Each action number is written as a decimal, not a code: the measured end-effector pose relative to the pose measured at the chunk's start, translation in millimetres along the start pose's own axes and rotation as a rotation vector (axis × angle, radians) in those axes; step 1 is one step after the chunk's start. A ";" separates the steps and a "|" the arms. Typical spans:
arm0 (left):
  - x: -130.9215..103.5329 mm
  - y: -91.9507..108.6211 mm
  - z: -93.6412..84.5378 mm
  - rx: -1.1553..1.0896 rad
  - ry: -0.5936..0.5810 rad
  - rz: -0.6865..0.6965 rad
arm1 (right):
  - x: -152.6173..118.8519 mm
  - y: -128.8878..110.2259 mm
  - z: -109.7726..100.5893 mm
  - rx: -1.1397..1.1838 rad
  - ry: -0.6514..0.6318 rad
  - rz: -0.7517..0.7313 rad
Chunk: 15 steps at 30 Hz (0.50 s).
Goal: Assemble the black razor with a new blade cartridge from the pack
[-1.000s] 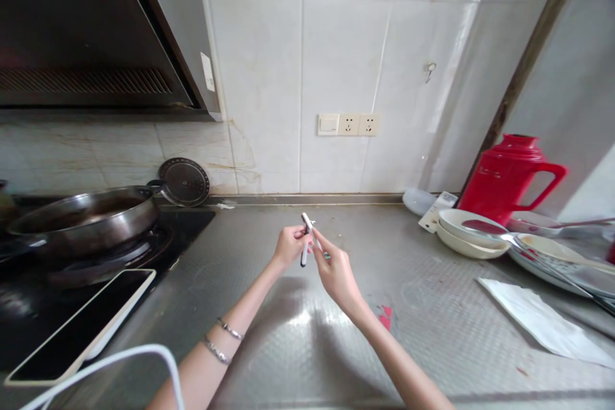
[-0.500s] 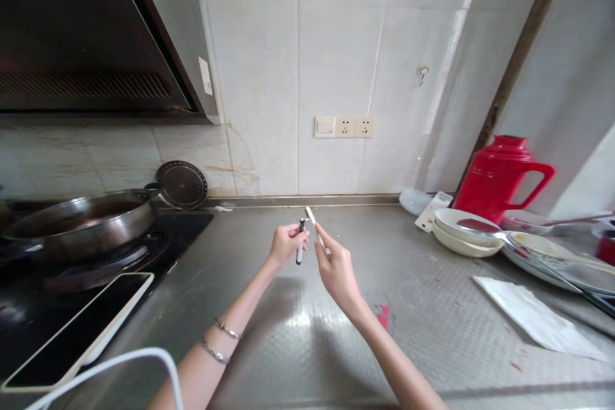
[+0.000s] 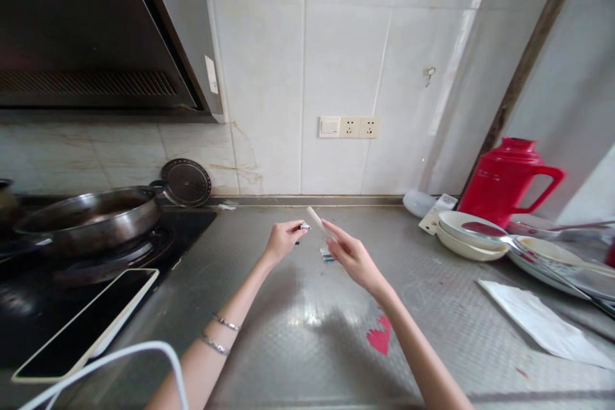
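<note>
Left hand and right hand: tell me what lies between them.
Head view: a white stick in the right hand, a silvery piece in the left hand, and a green-marked item on the counter.

Watching from afar, I count one red flask (image 3: 512,179); in front of it, two stacked bowls (image 3: 464,248) and one napkin (image 3: 542,320); to its left, one hook (image 3: 429,72), two sockets (image 3: 349,127), one switch (image 3: 329,127), two hands (image 3: 281,243), one white stick (image 3: 314,218) and two bracelets (image 3: 216,346); farther left, one wide pan (image 3: 100,224) and one phone (image 3: 86,327).
</note>
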<state>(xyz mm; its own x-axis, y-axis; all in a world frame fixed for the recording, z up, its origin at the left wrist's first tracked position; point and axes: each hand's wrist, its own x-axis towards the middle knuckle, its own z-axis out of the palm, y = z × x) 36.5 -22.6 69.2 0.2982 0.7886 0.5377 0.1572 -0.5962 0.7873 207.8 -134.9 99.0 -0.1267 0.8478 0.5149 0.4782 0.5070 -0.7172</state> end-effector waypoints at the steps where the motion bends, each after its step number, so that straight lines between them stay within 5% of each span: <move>1: -0.3 -0.2 -0.2 0.020 0.003 0.001 | 1.1 1.3 -0.5 0.026 -0.047 0.022; 5: -1.3 0.8 -0.4 -0.049 0.007 0.001 | -2.6 6.9 3.0 0.011 -0.107 0.073; 15: -3.4 8.9 0.5 -0.083 -0.020 -0.050 | -9.7 13.3 -10.4 -0.044 0.015 0.115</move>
<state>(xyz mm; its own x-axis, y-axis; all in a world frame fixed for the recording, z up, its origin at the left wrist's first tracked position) 37.3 -30.7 74.3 0.3106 0.8136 0.4914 0.0945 -0.5409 0.8358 224.4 -137.9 89.3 -0.0558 0.8972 0.4381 0.5267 0.3992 -0.7505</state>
